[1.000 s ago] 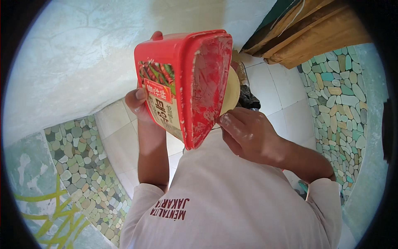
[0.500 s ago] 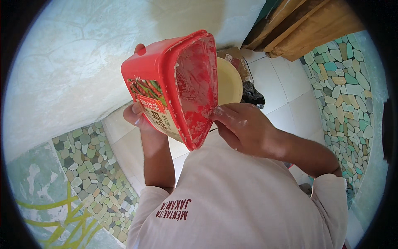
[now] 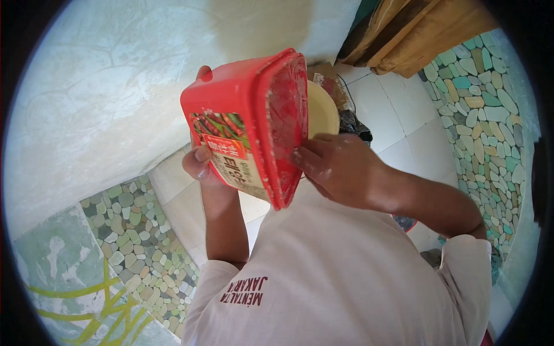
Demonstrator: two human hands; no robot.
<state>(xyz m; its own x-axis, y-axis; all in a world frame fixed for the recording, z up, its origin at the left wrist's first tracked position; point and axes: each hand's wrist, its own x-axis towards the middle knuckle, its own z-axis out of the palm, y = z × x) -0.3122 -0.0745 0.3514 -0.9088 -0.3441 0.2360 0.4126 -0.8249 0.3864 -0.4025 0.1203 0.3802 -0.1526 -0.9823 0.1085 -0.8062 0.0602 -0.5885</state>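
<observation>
A red plastic tub [image 3: 231,89] with a picture label is tipped on its side in front of me, its mouth turned to the right. Whitish residue is smeared over the inside and along the rim. Its left side rests in my left hand [image 3: 202,164], with the thumb on the label and a fingertip showing over the top; the other fingers are hidden behind it. My right hand [image 3: 340,167], spotted with white, is closed at the mouth's right edge, fingertips gripping the rim. What lies under those fingertips is partly hidden.
Behind the tub stands a cream-coloured round bucket [image 3: 324,112], partly covered. Black plastic [image 3: 355,124] and cardboard [image 3: 332,83] lie beside it. Brown wooden boards [image 3: 427,37] lean at the upper right. A pale wall [image 3: 115,86] rises on the left.
The tub has shifted slightly right and turned, so more of the label and less of its inside shows. Both hands have moved along with it.
</observation>
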